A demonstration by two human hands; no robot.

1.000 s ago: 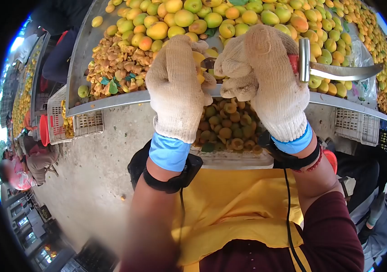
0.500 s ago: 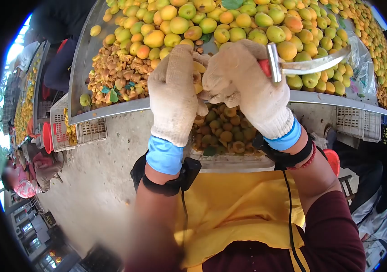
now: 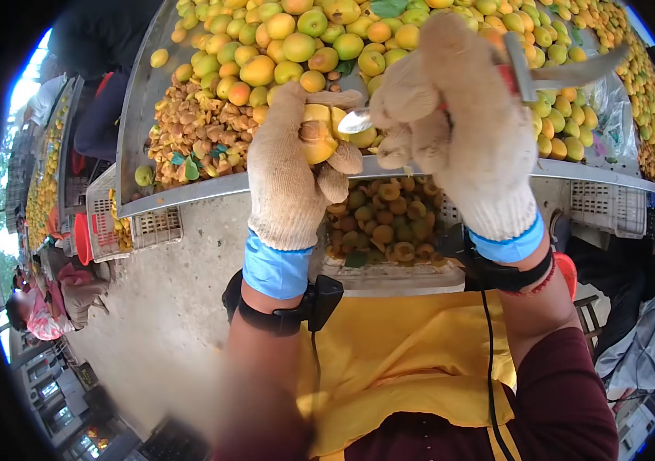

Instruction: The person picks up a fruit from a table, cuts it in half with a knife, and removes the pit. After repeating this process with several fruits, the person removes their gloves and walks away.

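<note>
My gloved left hand (image 3: 293,161) is closed around a yellow fruit (image 3: 318,134), whose flesh is cut open on the side facing up. To its right, my gloved right hand (image 3: 469,123) grips a knife (image 3: 523,67) with a red handle. A metal tip (image 3: 356,121) sticks out from the right fist towards the fruit, and a curved blade (image 3: 585,69) extends on the other side. Both hands are above the front edge of a metal tray (image 3: 197,188). Whole fruits (image 3: 297,46) fill the tray behind them, and a heap of brownish pieces (image 3: 197,127) lies at its left.
Below the tray edge stands a crate (image 3: 393,278) of halved fruits (image 3: 385,215). White plastic crates (image 3: 608,207) are at the right and left (image 3: 155,227). A red container (image 3: 82,233) is at the left. A person (image 3: 43,307) sits at the far left, and another person's legs show at the right.
My right hand has moved right and up, away from my left hand, with the knife. The cut fruit in my left hand and the metal tip now show.
</note>
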